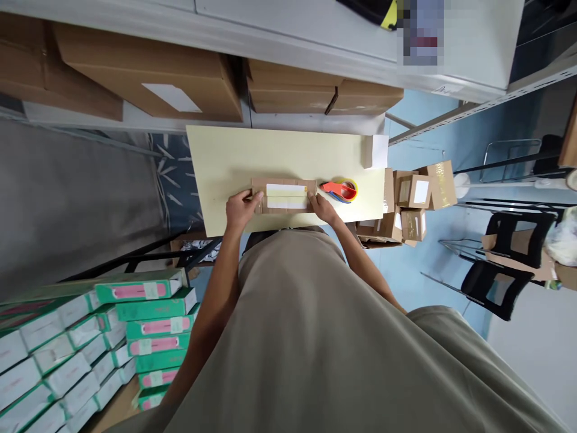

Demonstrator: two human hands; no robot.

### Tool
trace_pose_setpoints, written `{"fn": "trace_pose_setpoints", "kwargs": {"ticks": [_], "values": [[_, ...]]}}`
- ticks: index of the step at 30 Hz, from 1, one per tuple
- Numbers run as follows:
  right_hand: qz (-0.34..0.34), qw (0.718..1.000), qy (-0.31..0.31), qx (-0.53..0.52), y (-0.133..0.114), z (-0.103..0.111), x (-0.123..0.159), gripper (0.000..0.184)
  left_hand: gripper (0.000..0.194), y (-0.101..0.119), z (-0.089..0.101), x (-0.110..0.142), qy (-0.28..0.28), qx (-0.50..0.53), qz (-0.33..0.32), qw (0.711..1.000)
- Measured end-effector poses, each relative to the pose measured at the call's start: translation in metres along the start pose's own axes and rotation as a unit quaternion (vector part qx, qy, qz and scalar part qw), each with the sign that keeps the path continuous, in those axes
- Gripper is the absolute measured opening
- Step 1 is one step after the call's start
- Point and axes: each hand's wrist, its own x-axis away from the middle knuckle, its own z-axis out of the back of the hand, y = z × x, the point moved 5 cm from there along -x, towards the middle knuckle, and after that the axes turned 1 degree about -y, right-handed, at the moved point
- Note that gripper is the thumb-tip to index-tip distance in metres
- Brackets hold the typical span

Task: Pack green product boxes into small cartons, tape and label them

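Observation:
A long flat brown cardboard box (283, 196) with a white label lies near the front edge of a pale yellow table (234, 156). My left hand (241, 207) grips the box's left end, fingers wrapped round it. My right hand (321, 206) holds the right end, fingers curled on the edge. A tape dispenser (341, 190) with a red handle and yellow roll lies just right of the box, close to my right hand.
Large cardboard boxes (148, 78) sit on a shelf behind the table. Small taped parcels (417, 198) are piled on the floor to the right. Green-and-white cartons (90, 349) are stacked at lower left. Black chairs (509, 258) stand at right.

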Motion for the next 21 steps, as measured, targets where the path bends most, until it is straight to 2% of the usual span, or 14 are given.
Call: {"fn": "trace_pose_setpoints", "kwargs": {"ticks": [2,5,9,11,17,21], "values": [[0.024,0.999,-0.011,-0.029,0.001,0.002,0.007,0.049,0.034,-0.007,0.009,0.001,-0.039,0.051,-0.021,0.998],[0.06,0.995,-0.022,-0.074,0.0,-0.002,0.017,0.044,0.037,-0.013,0.022,0.005,-0.039,0.086,-0.048,0.994],[0.066,0.992,0.044,-0.096,-0.002,-0.014,0.023,0.03,0.043,-0.018,0.029,0.01,-0.02,0.13,-0.089,0.987],[0.049,0.993,0.061,-0.089,-0.001,-0.024,0.025,0.034,0.04,-0.025,0.026,0.014,-0.012,0.123,-0.076,0.989],[0.009,0.996,0.02,-0.091,0.006,-0.054,0.028,0.053,0.037,-0.054,0.008,0.032,-0.019,0.092,0.012,0.995],[0.036,0.989,0.013,-0.146,0.008,-0.06,0.026,0.069,0.039,-0.06,-0.001,0.036,-0.02,0.08,0.029,0.996]]}}
